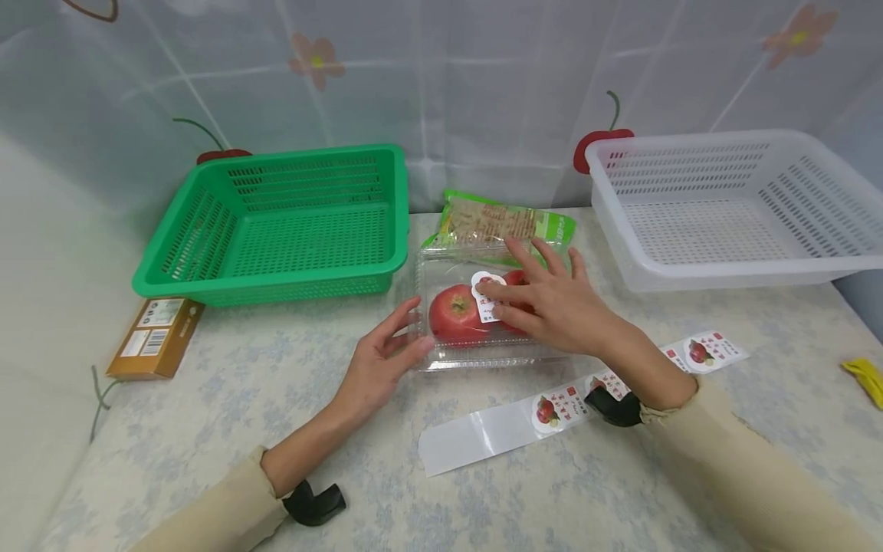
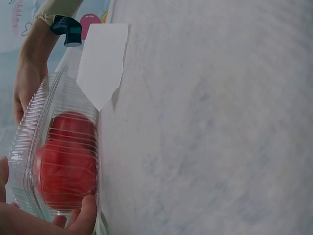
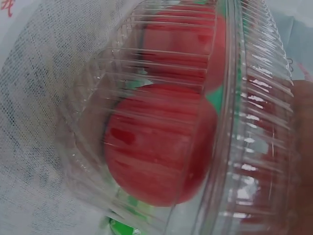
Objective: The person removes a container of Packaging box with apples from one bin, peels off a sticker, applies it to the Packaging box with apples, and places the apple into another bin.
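Two cream sleeves are filling the bottom corners of my head feed, and two black wrist mounts are sitting at their cuffs. From my remote seat I am seeing one clear plastic clamshell near the middle of the table, and I am counting two red apples lying side by side inside it. One left hand is resting its thumb and fingertips against the clamshell's left end, its grip spanning wide there; how firmly it is pressing, I am not able to tell. One right hand is lying over the top, its fingers spread wide, with two fingertips touching one white label above the apples. One strip of backing paper is running slantwise in front, passing beneath the right wrist, and I am counting three printed labels showing on it, the middle one partly covered. Behind, two baskets are standing well apart: one green basket on the left, one white basket on the right. One green-trimmed packet is lying between them, just behind the clamshell. One brown carton is lying beside the green basket's near left corner, and one yellow wrapper is lying at the far right.
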The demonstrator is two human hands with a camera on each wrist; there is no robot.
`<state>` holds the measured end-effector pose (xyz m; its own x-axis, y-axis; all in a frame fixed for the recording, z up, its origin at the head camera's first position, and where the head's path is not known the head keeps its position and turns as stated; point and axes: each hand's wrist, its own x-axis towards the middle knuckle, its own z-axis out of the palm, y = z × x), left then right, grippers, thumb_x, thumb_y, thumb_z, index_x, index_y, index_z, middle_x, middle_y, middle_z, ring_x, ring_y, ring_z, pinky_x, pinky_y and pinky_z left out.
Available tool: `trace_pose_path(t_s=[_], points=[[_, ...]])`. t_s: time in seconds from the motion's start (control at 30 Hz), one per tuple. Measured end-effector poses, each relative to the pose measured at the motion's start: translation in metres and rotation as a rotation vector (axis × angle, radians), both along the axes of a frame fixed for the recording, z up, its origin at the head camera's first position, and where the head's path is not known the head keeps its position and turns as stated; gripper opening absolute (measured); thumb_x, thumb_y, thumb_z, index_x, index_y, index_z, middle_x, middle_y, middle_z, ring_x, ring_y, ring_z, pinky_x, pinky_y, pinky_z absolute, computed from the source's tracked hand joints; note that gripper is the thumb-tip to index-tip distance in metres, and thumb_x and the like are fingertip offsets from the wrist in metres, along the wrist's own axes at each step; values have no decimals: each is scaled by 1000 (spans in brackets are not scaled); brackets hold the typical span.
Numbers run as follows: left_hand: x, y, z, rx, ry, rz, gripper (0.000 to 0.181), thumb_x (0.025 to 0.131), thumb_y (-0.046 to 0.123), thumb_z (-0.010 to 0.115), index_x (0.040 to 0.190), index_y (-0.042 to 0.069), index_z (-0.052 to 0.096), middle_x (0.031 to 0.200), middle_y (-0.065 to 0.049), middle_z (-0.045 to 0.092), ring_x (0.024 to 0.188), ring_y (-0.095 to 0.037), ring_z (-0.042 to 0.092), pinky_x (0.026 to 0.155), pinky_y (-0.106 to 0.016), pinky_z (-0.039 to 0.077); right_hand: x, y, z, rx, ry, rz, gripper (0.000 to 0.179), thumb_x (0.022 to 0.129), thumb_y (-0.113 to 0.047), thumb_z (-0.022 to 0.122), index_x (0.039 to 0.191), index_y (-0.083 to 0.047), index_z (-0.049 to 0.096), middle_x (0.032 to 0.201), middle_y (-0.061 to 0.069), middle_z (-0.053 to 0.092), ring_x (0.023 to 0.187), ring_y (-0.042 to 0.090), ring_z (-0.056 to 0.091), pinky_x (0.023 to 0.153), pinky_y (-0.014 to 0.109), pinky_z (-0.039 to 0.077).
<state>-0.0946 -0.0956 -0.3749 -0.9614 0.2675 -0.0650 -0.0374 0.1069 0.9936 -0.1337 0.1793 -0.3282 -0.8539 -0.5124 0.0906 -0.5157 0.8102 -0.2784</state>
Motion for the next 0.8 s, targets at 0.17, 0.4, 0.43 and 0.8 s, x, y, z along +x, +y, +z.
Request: trace_pose_path(t_s=[0.17, 0.4, 0.43, 0.8], points=[[0, -1, 0, -18, -10, 1, 65, 94, 17, 70, 152, 20, 41, 147, -11, 46, 127, -29, 52, 91, -37, 53, 0, 0, 0, -67, 0, 38, 35, 95, -39, 66, 129, -31, 68, 161, 12, 24, 147, 43, 6, 104, 76, -3], [0, -1, -1, -4, -8, 0, 65, 94, 17, 70, 152, 18, 40, 146, -11, 46, 128, -31, 51, 89, -38, 54, -2, -6, 4, 102, -52, -4, 47, 101, -49, 49, 146, -38, 48, 163, 16, 9, 147, 42, -2, 105, 76, -2], [0, -1, -1, 5, -6, -4, 65, 94, 16, 69, 152, 18, 40, 146, -12, 46, 127, -31, 51, 89, -38, 54, -2, -7, 4, 128, -64, -17, 48, 101, -51, 46, 148, -39, 44, 164, 15, 7, 147, 42, -4, 105, 75, -3], [0, 0, -1, 43, -1, 4, 64, 94, 12, 68, 151, 15, 40, 145, -14, 47, 127, -33, 52, 88, -38, 55, -3, -10, -4, 5, 73, -106, 51, 95, -51, 59, 139, -25, 60, 160, 12, 25, 145, 40, 16, 106, 74, 9]])
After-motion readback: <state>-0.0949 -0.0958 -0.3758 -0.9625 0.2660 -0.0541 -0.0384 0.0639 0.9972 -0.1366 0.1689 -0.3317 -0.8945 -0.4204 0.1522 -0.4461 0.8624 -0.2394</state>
